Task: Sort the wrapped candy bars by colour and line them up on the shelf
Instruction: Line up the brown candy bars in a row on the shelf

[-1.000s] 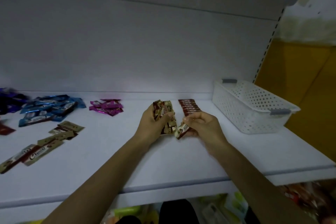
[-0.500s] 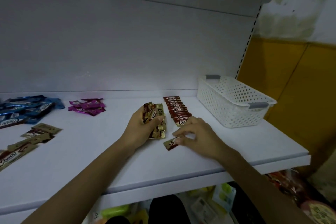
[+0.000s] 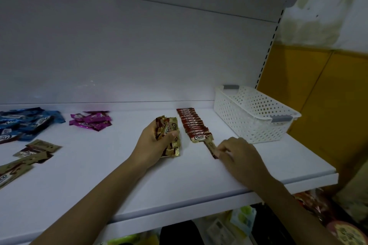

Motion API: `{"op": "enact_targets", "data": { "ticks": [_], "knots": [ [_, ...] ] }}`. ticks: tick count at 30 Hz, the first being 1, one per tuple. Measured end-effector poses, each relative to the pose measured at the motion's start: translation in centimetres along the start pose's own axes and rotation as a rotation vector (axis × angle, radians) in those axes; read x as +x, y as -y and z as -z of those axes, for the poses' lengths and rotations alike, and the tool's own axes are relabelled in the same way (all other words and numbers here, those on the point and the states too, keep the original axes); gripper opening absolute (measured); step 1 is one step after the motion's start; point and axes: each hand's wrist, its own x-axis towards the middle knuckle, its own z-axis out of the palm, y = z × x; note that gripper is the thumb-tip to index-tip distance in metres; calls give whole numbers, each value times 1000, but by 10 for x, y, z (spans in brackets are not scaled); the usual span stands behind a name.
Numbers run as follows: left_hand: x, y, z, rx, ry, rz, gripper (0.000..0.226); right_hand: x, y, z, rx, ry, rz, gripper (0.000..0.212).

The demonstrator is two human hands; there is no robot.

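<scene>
The red row (image 3: 194, 125) on the shelf (image 3: 99, 169) is likely being extended: the right grip (image 3: 237, 153) seems to pinch a skewed bar (image 3: 211, 146) at its near end, which needs squaring next, while the left grip (image 3: 154, 144) clasps spare bars (image 3: 172, 132).

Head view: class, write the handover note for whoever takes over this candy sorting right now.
Left hand grips a bunch of gold-and-brown wrapped candy bars.
Right hand pinches one brown wrapped bar at the near end of the row.
Done: row of red-brown wrapped bars lined up on the white shelf, beside the white perforated plastic basket.
Left: set down the pinched bar, line up the bunch, then the blue pile, magenta pile and loose tan bars.
</scene>
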Motion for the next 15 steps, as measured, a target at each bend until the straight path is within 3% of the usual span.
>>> {"op": "enact_targets", "data": {
  "ticks": [4,8,13,15],
  "knots": [
    [0,0,-1,-10,-2,9,17,2,-6,0,107,-83,-45,16],
    [-1,-2,-2,1,-10,5,16,10,-4,-7,-102,-64,-159,44],
    [-1,-3,-2,3,-18,3,18,12,-4,-1,89,-11,-46,6],
    [-1,-3,-2,0,-13,3,18,9,-6,2,110,39,34,11]
  ]
}}
